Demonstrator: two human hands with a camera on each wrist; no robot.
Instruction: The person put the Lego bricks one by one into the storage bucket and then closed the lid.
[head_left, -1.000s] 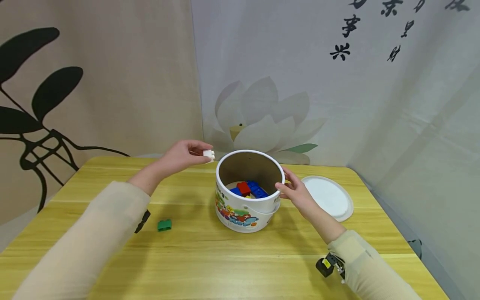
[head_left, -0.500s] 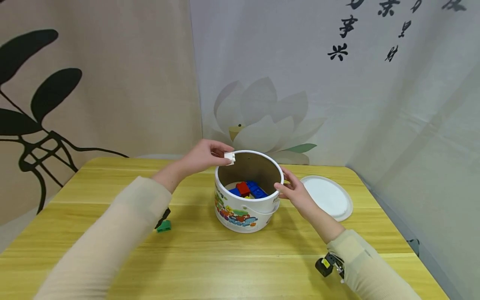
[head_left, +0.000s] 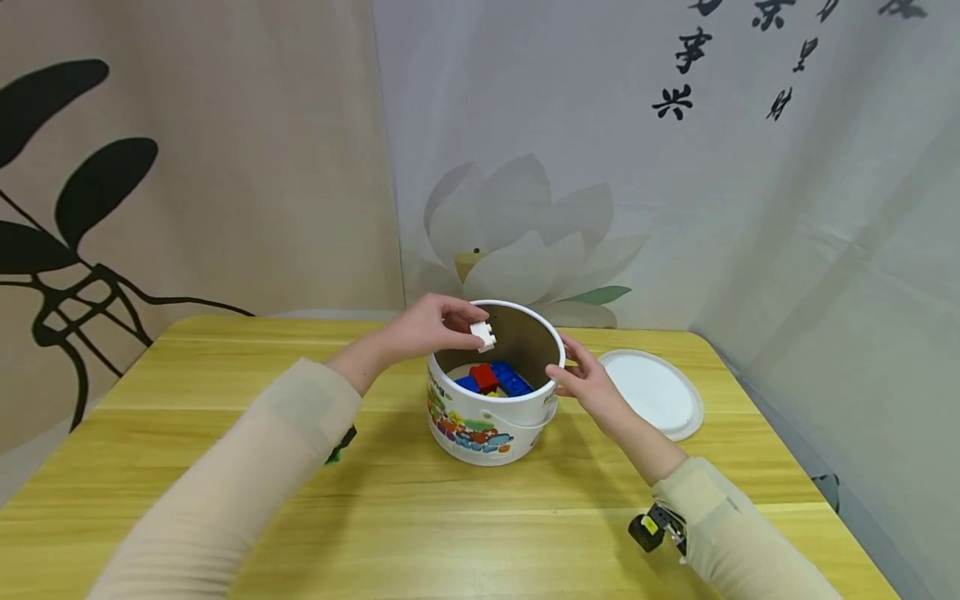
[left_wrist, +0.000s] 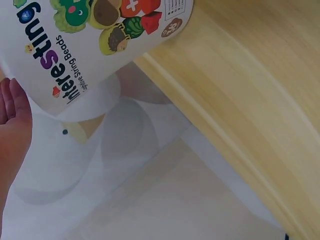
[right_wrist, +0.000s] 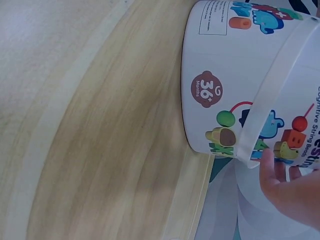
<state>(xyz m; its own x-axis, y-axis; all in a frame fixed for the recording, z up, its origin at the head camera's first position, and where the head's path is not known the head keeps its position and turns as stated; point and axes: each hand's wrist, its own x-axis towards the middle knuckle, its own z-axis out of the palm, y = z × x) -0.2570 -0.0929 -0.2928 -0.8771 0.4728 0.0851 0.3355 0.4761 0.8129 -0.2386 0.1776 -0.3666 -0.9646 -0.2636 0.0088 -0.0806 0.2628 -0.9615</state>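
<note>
In the head view my left hand [head_left: 429,332] pinches a white toy building brick [head_left: 483,335] between thumb and fingers, over the mouth of a white printed bucket [head_left: 471,433]. Red [head_left: 483,377] and blue bricks [head_left: 513,380] lie on the bucket's floor, with a bit of yellow among them. My right hand [head_left: 588,385] grips the bucket's right rim, thumb at the front. The left wrist view has part of my left hand [left_wrist: 15,110] beside the bucket wall [left_wrist: 90,55]; the brick is out of sight there. In the right wrist view, my right hand's fingers [right_wrist: 267,170] touch the bucket near its handle.
A round white lid [head_left: 652,393] lies on the wooden table [head_left: 420,533] right of the bucket. A green brick [head_left: 334,457] on the left is mostly hidden behind my left wrist camera. A printed curtain [head_left: 300,167] hangs behind the table.
My left hand has moved right with the white brick, from beside the bucket to over its opening. My right hand has stayed at the rim. The left forearm now covers most of the green brick.
</note>
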